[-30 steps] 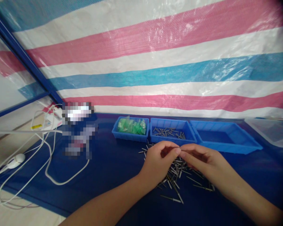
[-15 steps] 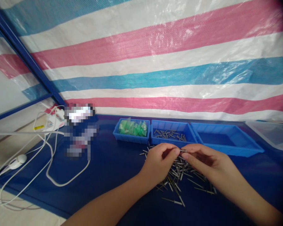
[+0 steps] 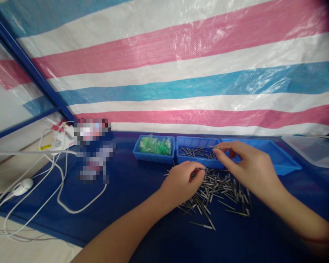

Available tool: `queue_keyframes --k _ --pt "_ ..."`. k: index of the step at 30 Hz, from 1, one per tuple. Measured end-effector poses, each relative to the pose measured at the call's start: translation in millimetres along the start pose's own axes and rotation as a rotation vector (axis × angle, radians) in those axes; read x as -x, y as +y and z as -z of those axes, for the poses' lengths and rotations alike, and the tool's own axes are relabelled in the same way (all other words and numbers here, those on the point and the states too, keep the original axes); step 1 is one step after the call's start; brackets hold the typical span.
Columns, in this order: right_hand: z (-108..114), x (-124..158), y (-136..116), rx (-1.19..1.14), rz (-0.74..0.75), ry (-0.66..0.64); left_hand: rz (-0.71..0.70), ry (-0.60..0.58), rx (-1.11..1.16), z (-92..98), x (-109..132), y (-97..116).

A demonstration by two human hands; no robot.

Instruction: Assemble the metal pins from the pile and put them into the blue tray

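Thumb and fingertips of my right hand pinch a blind rivet, whose thin stem points left over the near-right part of the middle blue bin. Similar thin metal pieces lie inside that bin. My left hand is closed in a pinch just in front of the bin; a small dark tip shows at its fingers, too little to name. Under and between both hands, a loose pile of blind rivets is spread on the dark blue table.
A smaller blue bin with green plastic packets stands left, and a larger blue bin right. A clear plastic box sits at the far right. White cables run across the left. A striped tarp hangs behind.
My hands have come apart. The right one has moved up and away to the middle bin with a rivet; the left has shifted slightly, staying over the pile.
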State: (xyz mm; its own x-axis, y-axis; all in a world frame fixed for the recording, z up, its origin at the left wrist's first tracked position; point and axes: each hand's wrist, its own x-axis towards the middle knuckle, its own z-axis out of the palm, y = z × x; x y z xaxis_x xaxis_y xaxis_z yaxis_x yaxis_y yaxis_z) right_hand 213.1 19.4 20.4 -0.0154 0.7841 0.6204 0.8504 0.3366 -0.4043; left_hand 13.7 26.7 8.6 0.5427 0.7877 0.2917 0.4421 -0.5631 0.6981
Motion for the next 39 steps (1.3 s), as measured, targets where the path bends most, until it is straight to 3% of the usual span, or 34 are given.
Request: queue_keyframes --k 3,9,11,16,19,29,34,39 --pt "-5.3 -10.6 3.9 0.123 0.062 -0.051 -0.101 -0.054 -0.105 0.1 1.4 -0.4" --pt "13.9 4.4 1.7 0.052 -0.049 -0.048 -0.160 -0.088 -0.222 4.4 0.2 0.6" --pt "24.9 10.1 0.3 -0.028 -0.067 -0.180 -0.167 -0.102 -0.246 4.0 -0.8 -0.7" --pt "42.7 16.2 4.8 -0.137 -0.015 -0.718 -0.277 -0.186 -0.283 -2.4 -0.2 -0.3" --pt "44.7 20.3 8.9 -0.086 -0.025 -0.843 -0.296 -0.236 -0.304 -6.8 1.7 2.4" --pt "16.3 43.9 6.5 0.193 0.057 -0.786 -0.295 -0.240 -0.334 -9.1 7.5 6.0" --pt "19.7 41.9 -3.4 0.056 0.156 -0.749 -0.318 -0.210 -0.340 -8.8 7.0 9.2" --pt "25.9 37.7 -12.4 -0.095 0.209 -0.606 -0.295 -0.208 -0.294 -6.0 4.0 11.4"
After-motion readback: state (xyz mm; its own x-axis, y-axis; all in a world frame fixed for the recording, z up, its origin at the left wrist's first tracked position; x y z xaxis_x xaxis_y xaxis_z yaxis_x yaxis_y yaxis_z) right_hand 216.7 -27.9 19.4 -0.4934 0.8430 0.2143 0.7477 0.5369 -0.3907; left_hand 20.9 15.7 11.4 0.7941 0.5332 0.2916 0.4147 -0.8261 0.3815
